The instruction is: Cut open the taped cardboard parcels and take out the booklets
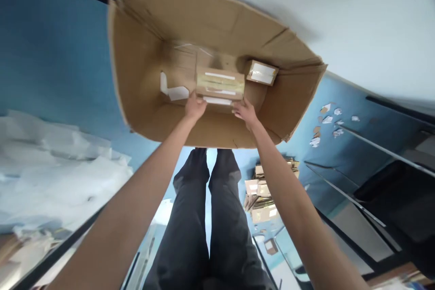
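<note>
A large open cardboard box (217, 13) stands on the floor before me, and both my arms reach down into it. Between my hands is a small taped cardboard carton (220, 82) with white labels along it. My left hand (195, 106) grips its near left corner with fingers closed. At the near right corner, my right hand (244, 111) holds it with bent fingers. A second small carton (262, 73) with a white label sits to the right inside the box. White pieces of paper or foam (177, 93) lie at the left of the box bottom.
A pile of white wrapping sheets (57, 167) lies at the left. Flattened cardboard (265, 195) is stacked behind my legs on the right. Paper scraps (328, 119) litter the blue floor (61, 54). Metal-framed furniture (346, 192) stands at the right; a white surface (360, 22) adjoins the box.
</note>
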A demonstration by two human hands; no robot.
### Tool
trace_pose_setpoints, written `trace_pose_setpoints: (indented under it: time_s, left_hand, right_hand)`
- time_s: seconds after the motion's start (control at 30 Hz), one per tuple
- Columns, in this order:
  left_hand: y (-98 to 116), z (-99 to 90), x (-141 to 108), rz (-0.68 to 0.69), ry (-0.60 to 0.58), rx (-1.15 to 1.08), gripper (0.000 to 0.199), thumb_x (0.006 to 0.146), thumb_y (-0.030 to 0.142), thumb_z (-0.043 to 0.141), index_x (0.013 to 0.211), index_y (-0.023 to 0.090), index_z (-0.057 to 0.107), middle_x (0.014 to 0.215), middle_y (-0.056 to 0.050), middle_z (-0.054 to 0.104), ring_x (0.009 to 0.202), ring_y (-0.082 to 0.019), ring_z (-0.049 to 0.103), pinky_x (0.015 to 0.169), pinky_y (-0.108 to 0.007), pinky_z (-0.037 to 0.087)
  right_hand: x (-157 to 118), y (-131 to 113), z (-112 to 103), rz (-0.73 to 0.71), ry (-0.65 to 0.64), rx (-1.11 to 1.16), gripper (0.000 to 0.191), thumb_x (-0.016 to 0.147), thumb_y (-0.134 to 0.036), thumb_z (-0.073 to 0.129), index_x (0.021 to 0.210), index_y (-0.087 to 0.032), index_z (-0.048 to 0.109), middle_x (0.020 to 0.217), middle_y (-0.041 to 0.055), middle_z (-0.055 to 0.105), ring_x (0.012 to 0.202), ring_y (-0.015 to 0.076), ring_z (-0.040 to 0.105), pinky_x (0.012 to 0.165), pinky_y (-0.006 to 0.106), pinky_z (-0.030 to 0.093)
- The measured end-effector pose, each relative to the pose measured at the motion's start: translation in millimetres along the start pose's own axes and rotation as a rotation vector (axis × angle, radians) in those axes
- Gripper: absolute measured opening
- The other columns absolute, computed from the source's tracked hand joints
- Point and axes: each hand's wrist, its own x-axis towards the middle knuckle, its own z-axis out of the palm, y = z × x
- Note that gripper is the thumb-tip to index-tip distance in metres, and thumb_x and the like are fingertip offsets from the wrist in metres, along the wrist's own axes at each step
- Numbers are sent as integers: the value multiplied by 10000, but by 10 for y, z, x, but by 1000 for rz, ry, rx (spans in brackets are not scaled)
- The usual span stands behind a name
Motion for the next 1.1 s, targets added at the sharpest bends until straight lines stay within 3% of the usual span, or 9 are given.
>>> trace_pose_setpoints:
  time_s: [0.13, 0.2, 0.33, 0.43, 0.53, 0.7, 0.87, 1.0, 1.1]
  left_hand:
    - [416, -547, -1355, -156, -11, -111, 856, 795, 122, 795, 1590, 192, 485, 972, -76, 815, 1035, -313, 770, 1042, -437, 538]
    - [646, -824, -2047, -130, 10, -192, 942, 816, 160, 795, 1664, 204, 385, 1005, -77, 816, 982, -294, 776, 977, -424, 578]
    - [1070, -1404, -3377, -35, 184, -321, 920, 874, 239, 767, 1692, 256, 346, 1063, -77, 800, 974, -258, 770, 935, -397, 615]
    - [1316, -1931, -4196, 35, 315, -380, 825, 919, 248, 713, 1673, 271, 379, 1119, -81, 777, 1015, -234, 757, 966, -380, 617]
    - [1409, -2559, -4800, 93, 484, -412, 712, 964, 260, 657, 1639, 264, 430, 1150, -90, 759, 1073, -226, 739, 983, -362, 608]
    - [1082, -3641, -5416, 55, 856, -470, 729, 927, 304, 729, 1600, 248, 453, 1102, -72, 746, 1062, -223, 731, 999, -361, 601]
    - [483, -4490, -5560, -24, 1026, -601, 673, 916, 344, 744, 1537, 264, 497, 1225, -97, 717, 1120, -225, 742, 1023, -368, 597]
    - [254, -4782, -5489, -112, 1084, -655, 846, 934, 293, 692, 1664, 302, 266, 1417, -143, 649, 1142, -208, 751, 1046, -379, 595]
    - [297, -4588, -5376, -215, 1107, -685, 816, 969, 308, 633, 1669, 265, 215, 1524, -195, 569, 1164, -197, 750, 1039, -365, 598]
  right_hand:
    - [-1350, -126, -100, 4, -67, -21, 625, 997, -233, 683, 1591, -176, 494, 1079, 117, 763, 882, 196, 787, 867, 315, 636]
    - [-1969, -235, -150, -29, -67, -82, 567, 1000, -230, 666, 1553, -200, 544, 1061, 136, 772, 944, 252, 807, 865, 345, 638]
    - [-3099, -571, -140, -145, -169, -248, 507, 958, -412, 715, 1451, -305, 664, 1304, 190, 738, 1056, 339, 807, 862, 420, 663]
    - [-3843, -891, 55, -211, -260, -295, 522, 926, -499, 716, 1425, -346, 695, 1420, 185, 695, 1084, 344, 795, 911, 460, 666]
    - [-4493, -1196, 458, -287, -385, -350, 617, 914, -541, 694, 1491, -329, 649, 1419, 159, 706, 1094, 312, 787, 976, 503, 651]
    - [-5487, -1461, 1362, -429, -668, -428, 717, 931, -520, 698, 1597, -302, 549, 1531, 107, 621, 1137, 266, 756, 988, 435, 642]
    - [-6081, -1400, 2374, -574, -904, -469, 821, 999, -438, 664, 1723, -391, 280, 1629, 82, 519, 1105, 235, 748, 941, 355, 636]
    - [-6086, -1272, 3117, -578, -1003, -631, 834, 969, -353, 726, 1709, -346, 342, 1591, 95, 570, 1114, 257, 745, 1083, 417, 566]
    - [-5908, -1151, 3289, -557, -1078, -650, 742, 950, -354, 766, 1636, -273, 492, 1472, 117, 674, 1191, 274, 721, 1100, 414, 544]
